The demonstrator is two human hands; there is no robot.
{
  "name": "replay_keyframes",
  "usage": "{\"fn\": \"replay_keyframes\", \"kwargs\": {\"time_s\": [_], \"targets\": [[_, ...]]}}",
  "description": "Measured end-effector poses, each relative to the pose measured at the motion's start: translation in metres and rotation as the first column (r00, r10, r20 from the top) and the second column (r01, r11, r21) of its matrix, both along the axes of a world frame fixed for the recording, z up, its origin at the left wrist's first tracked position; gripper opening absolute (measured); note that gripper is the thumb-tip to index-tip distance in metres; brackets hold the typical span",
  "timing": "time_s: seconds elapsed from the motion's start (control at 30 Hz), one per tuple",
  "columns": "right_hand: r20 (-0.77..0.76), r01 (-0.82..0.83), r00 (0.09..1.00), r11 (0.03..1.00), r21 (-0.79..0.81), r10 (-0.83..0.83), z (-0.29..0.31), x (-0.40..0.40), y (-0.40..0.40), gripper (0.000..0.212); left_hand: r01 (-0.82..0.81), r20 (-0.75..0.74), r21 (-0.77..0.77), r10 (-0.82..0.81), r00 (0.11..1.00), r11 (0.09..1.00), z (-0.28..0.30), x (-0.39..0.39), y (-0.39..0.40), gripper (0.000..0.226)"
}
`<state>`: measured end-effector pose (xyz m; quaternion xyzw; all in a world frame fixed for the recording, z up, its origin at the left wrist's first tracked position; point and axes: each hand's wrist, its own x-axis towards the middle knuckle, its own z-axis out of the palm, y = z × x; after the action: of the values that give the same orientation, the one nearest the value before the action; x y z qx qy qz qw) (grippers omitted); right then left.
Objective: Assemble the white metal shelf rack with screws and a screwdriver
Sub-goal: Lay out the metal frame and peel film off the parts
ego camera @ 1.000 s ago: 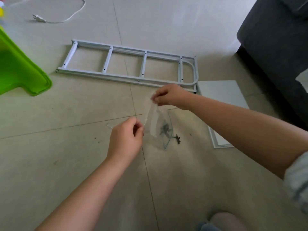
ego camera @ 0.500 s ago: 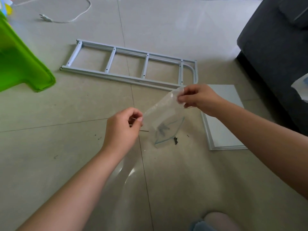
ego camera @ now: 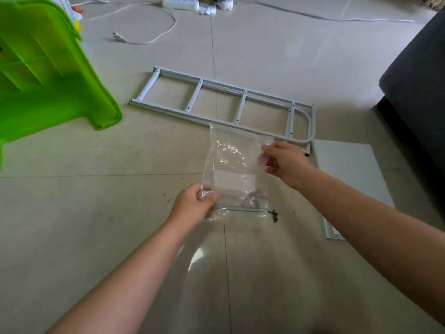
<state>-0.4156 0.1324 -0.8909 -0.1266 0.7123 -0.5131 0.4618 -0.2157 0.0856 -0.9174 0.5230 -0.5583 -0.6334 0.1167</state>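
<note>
Bag (ego camera: 234,169) is clear, so its edges are hard to trace; the dark bits low in it (ego camera: 255,197) look like screws, can't confirm. Panel (ego camera: 349,169) is partly hidden behind the right forearm, and the sofa (ego camera: 419,88) is cut off at the frame edge. Left hand (ego camera: 192,206) pinches the bag's lower left corner, fingers curled. Right hand (ego camera: 283,162) pinches the right edge higher up, thumb and fingers closed on the film. Side frame (ego camera: 226,104) lies flat on the floor just beyond the bag. One loose screw (ego camera: 274,215) on the tile below the bag. Versus 0.5 s ago: bag is now spread flat and upright between the hands, and the green plastic piece (ego camera: 48,68) fills more of the view.
</note>
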Motion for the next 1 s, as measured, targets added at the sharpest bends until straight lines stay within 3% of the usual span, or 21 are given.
{"fn": "replay_keyframes", "kwargs": {"time_s": [0.07,0.13,0.27,0.37,0.47,0.57,0.67,0.7,0.83,1.0], "targets": [[-0.032,-0.192,0.98,0.973,0.126,0.197,-0.008,0.009,0.003,0.012,-0.056,0.017,-0.033,0.056,0.998,0.998,-0.008,0.002,-0.004,0.01],[-0.03,-0.233,0.97,0.956,0.178,0.242,-0.015,0.013,0.009,0.008,-0.06,0.034,-0.054,0.062,0.998,0.997,-0.012,0.001,-0.008,0.008],[-0.081,0.011,0.997,0.972,0.233,0.008,-0.026,-0.008,0.033,0.021,0.068,0.116,-0.146,-0.051,0.992,0.987,-0.017,-0.015,-0.005,0.039],[-0.106,0.121,0.99,0.947,0.297,-0.093,-0.029,-0.042,0.072,0.026,0.274,0.254,-0.265,-0.207,0.945,0.924,-0.015,-0.039,0.009,0.039],[-0.202,-0.016,0.969,0.851,0.524,0.142,-0.026,-0.071,0.125,0.03,0.538,0.351,-0.309,-0.432,0.831,0.784,-0.019,-0.068,0.038,0.032],[-0.295,-0.008,0.877,0.626,0.78,0.379,-0.023,-0.096,0.18,0.031,0.72,0.398,-0.313,-0.603,0.692,0.619,-0.026,-0.094,0.075,0.033],[-0.273,0.016,0.824,0.461,0.887,0.497,-0.02,-0.104,0.226,0.016,0.82,0.413,-0.308,-0.708,0.572,0.483,-0.034,-0.106,0.109,0.036],[-0.262,0.013,0.802,0.423,0.906,0.536,-0.023,-0.103,0.238,0.022,0.843,0.423,-0.305,-0.731,0.536,0.442,-0.037,-0.107,0.117,0.036],[-0.315,0.014,0.696,0.426,0.905,0.646,-0.039,-0.085,0.251,0.027,0.895,0.476,-0.281,-0.759,0.444,0.347,-0.046,-0.102,0.128,0.037],[-0.41,0.023,0.499,0.461,0.887,0.764,-0.049,-0.064,0.194,0.032,0.892,0.565,-0.282,-0.69,0.453,0.354,-0.052,-0.084,0.099,0.036]]}}
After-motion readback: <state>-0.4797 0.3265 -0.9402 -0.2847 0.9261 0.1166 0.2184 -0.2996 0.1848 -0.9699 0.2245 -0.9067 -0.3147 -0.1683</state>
